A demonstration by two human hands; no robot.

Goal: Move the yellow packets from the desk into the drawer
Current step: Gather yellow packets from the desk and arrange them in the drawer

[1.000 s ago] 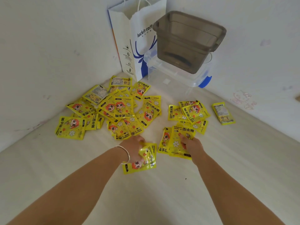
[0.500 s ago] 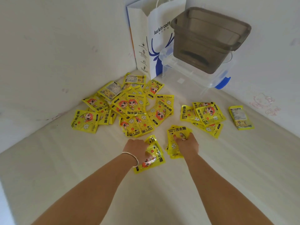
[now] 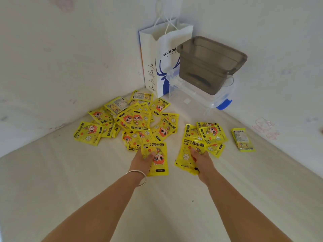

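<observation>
Desk (image 3: 52,180): pale, faintly grained flat surface set into a white corner.
Left pile (image 3: 129,123): many glossy yellow rectangular packets, overlapping loosely near the left wall (most show an orange cartoon figure, two at the back show grey printed backs).
Left hand (image 3: 142,162): on the desk just in front of the left pile, fingers curled round a held packet (image 3: 158,160) with thumb under it; a thin metal bangle (image 3: 139,177) rings the wrist.
Right hand (image 3: 201,160): fingers bent onto a small stack of packets (image 3: 187,154), gripping its near edge.
Right pile (image 3: 208,133): a few more shiny packets fanned just behind that stack.
Lone packet (image 3: 243,139): lies apart to the right, back side up.
Paper bag (image 3: 157,55): white, upright in the corner, blue deer print, cord handles.
Clear box (image 3: 201,95): transparent plastic, blue latch, beside the bag.
Smoky tub (image 3: 209,63): translucent grey-brown, rectangular, sits tilted on the clear box.
</observation>
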